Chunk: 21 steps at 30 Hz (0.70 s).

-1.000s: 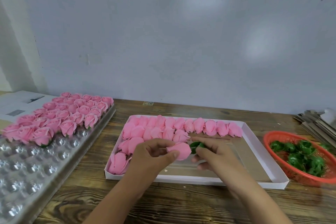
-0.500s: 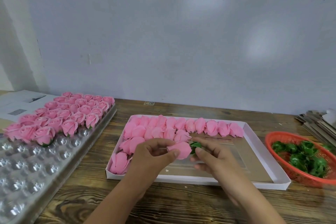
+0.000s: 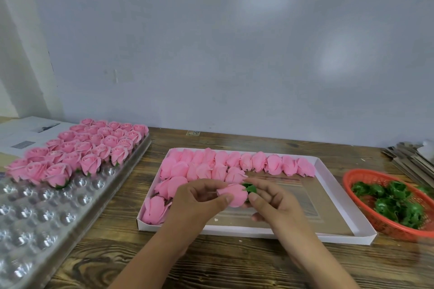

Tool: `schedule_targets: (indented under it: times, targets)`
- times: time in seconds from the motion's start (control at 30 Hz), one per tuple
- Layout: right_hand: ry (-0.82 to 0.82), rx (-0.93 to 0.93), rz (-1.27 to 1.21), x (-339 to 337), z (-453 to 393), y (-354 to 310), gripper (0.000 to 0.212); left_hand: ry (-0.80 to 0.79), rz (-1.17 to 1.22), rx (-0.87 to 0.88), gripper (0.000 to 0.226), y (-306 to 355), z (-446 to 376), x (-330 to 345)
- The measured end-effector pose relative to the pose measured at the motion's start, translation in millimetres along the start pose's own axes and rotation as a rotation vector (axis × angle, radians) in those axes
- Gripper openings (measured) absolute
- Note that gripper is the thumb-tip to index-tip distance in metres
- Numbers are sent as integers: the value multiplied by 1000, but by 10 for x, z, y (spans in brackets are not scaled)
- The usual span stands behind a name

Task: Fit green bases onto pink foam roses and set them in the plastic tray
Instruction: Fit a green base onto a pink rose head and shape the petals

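My left hand (image 3: 199,202) pinches a pink foam rose (image 3: 233,196) lying sideways above the white box (image 3: 340,237). My right hand (image 3: 272,202) pinches a green base (image 3: 250,188) against the rose's right end. More pink roses (image 3: 234,164) without bases lie in rows at the back and left of the box. On the left, the clear plastic tray (image 3: 47,216) holds several finished roses (image 3: 94,148) at its far end. Its near cups hold nothing.
A red basket (image 3: 352,177) with several green bases (image 3: 394,204) stands at the right, touching the box. A stack of flat cards (image 3: 408,162) lies at the far right. Papers (image 3: 25,134) lie behind the plastic tray. The wooden table edge runs near me.
The green base has closed onto the end of the rose; my right fingers have shifted round it. Both hands stay at the same spot above the box.
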State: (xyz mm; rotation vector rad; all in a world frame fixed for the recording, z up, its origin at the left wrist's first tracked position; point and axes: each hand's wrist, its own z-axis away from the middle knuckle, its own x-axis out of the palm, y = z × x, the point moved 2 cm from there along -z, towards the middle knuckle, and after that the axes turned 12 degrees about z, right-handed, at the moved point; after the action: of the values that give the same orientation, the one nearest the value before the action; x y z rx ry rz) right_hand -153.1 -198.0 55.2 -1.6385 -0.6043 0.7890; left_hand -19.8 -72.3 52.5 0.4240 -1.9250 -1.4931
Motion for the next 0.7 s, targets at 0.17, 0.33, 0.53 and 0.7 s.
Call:
schedule_targets:
  times: [0.17, 0.33, 0.53, 0.7]
  targets:
    - [15, -20, 30, -3, 10, 61, 33, 18, -33, 2, 30, -20, -9, -13]
    - [37, -41, 84, 8, -3, 100, 36, 30, -23, -22, 28, -33, -20, -35]
    - [48, -81, 87, 33, -11, 119, 37, -2, 55, -58, 31, -23, -15, -29]
    - [42, -110, 81, 50, 5, 129, 41, 18, 78, -75, 32, -23, -16, -27]
